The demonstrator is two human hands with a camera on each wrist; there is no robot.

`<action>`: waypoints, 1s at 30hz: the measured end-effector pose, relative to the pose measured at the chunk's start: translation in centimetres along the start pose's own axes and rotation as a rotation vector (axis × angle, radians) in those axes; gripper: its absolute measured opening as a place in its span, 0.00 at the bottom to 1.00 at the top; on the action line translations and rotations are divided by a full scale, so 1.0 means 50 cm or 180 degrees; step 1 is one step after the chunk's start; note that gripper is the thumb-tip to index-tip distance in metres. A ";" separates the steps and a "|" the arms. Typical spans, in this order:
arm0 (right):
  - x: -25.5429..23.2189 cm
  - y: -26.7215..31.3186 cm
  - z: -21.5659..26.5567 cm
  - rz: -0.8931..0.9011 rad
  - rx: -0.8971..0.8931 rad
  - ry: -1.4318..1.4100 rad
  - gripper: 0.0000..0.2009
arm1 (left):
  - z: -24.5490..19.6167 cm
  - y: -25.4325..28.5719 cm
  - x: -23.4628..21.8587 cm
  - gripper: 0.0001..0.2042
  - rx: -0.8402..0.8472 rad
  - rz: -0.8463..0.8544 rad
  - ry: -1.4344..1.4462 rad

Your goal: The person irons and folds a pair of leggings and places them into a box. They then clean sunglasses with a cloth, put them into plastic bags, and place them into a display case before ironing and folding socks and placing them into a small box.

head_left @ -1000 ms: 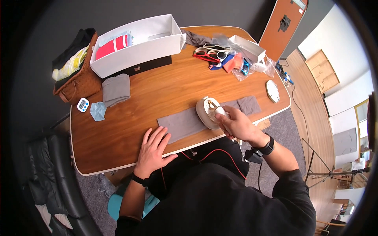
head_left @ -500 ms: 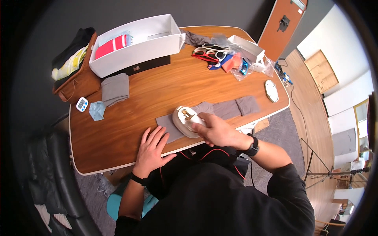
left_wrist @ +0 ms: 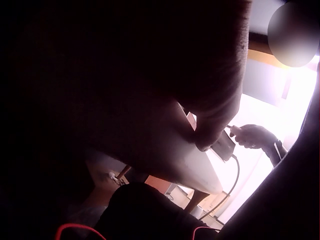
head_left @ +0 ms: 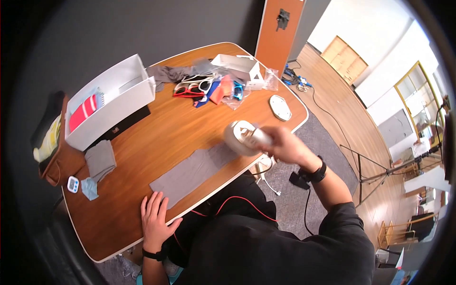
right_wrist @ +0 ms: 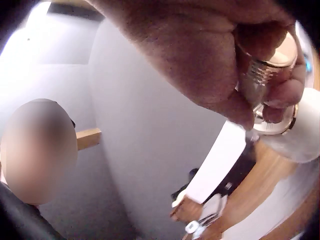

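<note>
A white handheld iron [head_left: 236, 139] is over the right end of a long strip of grey cloth [head_left: 187, 176], whose far end it covers. My right hand [head_left: 287, 146] grips the iron's handle, fingers curled round it. From the right wrist view, thumb and fingers close about the pale handle [right_wrist: 285, 52] with its gold-coloured trim. Spread flat, my left hand [head_left: 156, 222] rests at the table's near edge, fingertips by the cloth's left corner. The left wrist view is mostly dark, with the right hand [left_wrist: 254, 136] small in the distance.
A white oval tray [head_left: 280, 108] lies near the right edge. Sunglasses [head_left: 192, 88], plastic bags and a small white box [head_left: 237, 66] crowd the back. To the left are a big white box [head_left: 121, 85], folded grey cloth [head_left: 100, 160], a timer [head_left: 72, 184] and a blue cloth [head_left: 89, 188].
The iron slid left along the cloth, then came back to its right end in my right hand. My left hand stays by the cloth's left corner. The head view has turned right.
</note>
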State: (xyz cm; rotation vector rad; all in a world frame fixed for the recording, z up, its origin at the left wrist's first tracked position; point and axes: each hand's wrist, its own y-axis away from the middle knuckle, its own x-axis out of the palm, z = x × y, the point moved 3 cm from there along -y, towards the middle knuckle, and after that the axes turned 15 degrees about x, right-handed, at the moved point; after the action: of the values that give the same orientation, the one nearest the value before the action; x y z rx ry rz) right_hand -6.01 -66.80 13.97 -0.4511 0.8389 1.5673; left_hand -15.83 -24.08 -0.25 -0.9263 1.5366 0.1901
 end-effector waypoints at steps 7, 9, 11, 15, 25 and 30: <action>-0.207 -0.110 -0.188 -0.1191 0.1035 -0.0151 0.19 | 0.001 -0.001 0.007 0.37 -0.0053 0.0074 -0.0107; -0.243 -0.155 -0.228 -0.1228 0.1032 -0.0232 0.17 | 0.000 0.000 0.009 0.37 -0.0071 0.0086 -0.0127; -0.262 -0.207 -0.282 -0.1228 0.1069 -0.0351 0.19 | -0.002 -0.001 0.009 0.37 -0.0086 0.0115 -0.0154; -0.271 -0.256 -0.309 -0.1322 0.1139 -0.0330 0.19 | -0.003 -0.001 0.010 0.37 -0.0102 0.0128 -0.0201; -0.256 -0.287 -0.324 -0.1271 0.1379 -0.0235 0.20 | -0.003 -0.005 0.010 0.36 -0.0101 0.0169 -0.0200; -0.209 -0.244 -0.271 -0.3562 -0.0264 0.1392 0.19 | -0.005 -0.005 0.009 0.36 -0.0113 0.0141 -0.0193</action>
State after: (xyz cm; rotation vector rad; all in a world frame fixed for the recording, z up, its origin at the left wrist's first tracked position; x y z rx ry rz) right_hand 5.31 -83.90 9.32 -1.1152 0.6387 0.4610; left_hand -15.82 -24.59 -0.48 -0.9070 1.5028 0.2757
